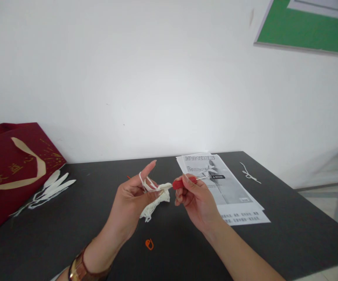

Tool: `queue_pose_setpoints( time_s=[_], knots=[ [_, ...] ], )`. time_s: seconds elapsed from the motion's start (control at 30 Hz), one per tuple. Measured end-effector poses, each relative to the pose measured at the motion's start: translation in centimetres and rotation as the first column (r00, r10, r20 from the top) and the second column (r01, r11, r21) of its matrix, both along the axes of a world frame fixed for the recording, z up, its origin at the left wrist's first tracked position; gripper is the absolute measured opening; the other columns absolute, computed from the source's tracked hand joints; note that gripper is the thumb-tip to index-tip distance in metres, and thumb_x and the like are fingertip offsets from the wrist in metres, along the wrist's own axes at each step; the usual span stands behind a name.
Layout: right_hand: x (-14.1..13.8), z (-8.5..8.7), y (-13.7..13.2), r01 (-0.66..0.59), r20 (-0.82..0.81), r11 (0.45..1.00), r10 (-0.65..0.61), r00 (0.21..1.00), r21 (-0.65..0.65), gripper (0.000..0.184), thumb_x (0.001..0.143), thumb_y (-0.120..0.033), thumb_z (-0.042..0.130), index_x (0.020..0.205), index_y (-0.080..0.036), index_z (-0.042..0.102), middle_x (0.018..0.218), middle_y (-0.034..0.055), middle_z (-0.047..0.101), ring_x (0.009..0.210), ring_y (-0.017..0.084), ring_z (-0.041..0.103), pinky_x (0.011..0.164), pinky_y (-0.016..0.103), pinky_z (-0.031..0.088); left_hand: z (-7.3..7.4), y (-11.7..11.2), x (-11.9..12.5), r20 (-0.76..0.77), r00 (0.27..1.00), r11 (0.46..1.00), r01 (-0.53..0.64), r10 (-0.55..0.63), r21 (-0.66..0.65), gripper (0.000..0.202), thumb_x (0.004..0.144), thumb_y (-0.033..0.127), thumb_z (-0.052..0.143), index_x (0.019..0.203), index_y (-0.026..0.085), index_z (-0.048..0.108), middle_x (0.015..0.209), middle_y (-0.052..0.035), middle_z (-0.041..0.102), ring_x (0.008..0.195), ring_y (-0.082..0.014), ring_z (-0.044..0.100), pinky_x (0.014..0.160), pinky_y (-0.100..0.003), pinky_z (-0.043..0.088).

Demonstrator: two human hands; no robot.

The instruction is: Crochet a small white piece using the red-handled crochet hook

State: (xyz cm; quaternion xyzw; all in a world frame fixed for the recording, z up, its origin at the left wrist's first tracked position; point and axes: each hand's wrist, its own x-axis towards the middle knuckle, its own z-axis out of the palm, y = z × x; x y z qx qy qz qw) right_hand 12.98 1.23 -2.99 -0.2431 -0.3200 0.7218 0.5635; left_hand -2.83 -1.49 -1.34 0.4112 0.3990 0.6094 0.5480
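Observation:
My left hand (132, 199) is raised over the dark table (297, 230) and pinches a small white crocheted piece (154, 202), with white yarn looped over its outstretched index finger. My right hand (196, 201) is closed round a red-handled crochet hook (183, 182) whose tip points left into the white piece. The two hands are close together, a little above the table top.
An orange stitch marker (149, 244) lies on the table below the hands. Printed instruction sheets (230, 195) lie to the right, with a scrap of white yarn (249, 173) beyond. A dark red gift bag (11, 171) and white crocheted petals (50, 189) sit at the left.

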Motion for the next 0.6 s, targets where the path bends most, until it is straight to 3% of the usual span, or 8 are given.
queue_pose_setpoints(
  time_s=[0.17, 0.4, 0.6],
  knots=[
    [-0.5, -0.5, -0.1, 0.008, -0.062, 0.999, -0.010, 0.998, -0.039, 0.022, 0.072, -0.033, 0.078, 0.073, -0.012, 0.072, 0.055, -0.0007, 0.064, 0.045, 0.008, 0.057, 0.046, 0.017, 0.055, -1.0, 0.0, 1.1, 0.177, 0.978, 0.992, -0.121, 0.112, 0.042, 0.070, 0.067, 0.012, 0.079, 0.130, 0.032, 0.056, 0.070, 0.0067, 0.065, 0.066, -0.0087, 0.061, 0.067, -0.021, 0.051],
    [-1.6, -1.3, -0.6, -0.008, -0.161, 0.991, -0.014, 0.987, -0.133, 0.021, 0.070, -0.030, 0.081, 0.080, -0.014, 0.072, 0.072, 0.0009, 0.071, 0.058, 0.008, 0.062, 0.057, 0.019, 0.060, -1.1, -0.3, 1.3, 0.201, 0.957, 0.972, -0.225, 0.207, 0.070, 0.075, 0.071, 0.012, 0.077, 0.135, 0.037, 0.048, 0.071, 0.0088, 0.065, 0.064, -0.0063, 0.061, 0.063, -0.017, 0.052],
    [-2.2, -1.7, -1.1, -0.076, -0.239, 0.979, 0.030, 0.971, -0.188, 0.021, 0.071, -0.028, 0.080, 0.083, -0.012, 0.072, 0.069, 0.0013, 0.070, 0.058, 0.009, 0.065, 0.059, 0.019, 0.060, -1.0, -0.1, 1.3, 0.203, 0.947, 0.964, -0.263, 0.248, 0.048, 0.073, 0.071, 0.012, 0.077, 0.135, 0.036, 0.049, 0.072, 0.0087, 0.067, 0.064, -0.0062, 0.062, 0.061, -0.016, 0.051]
  ],
)
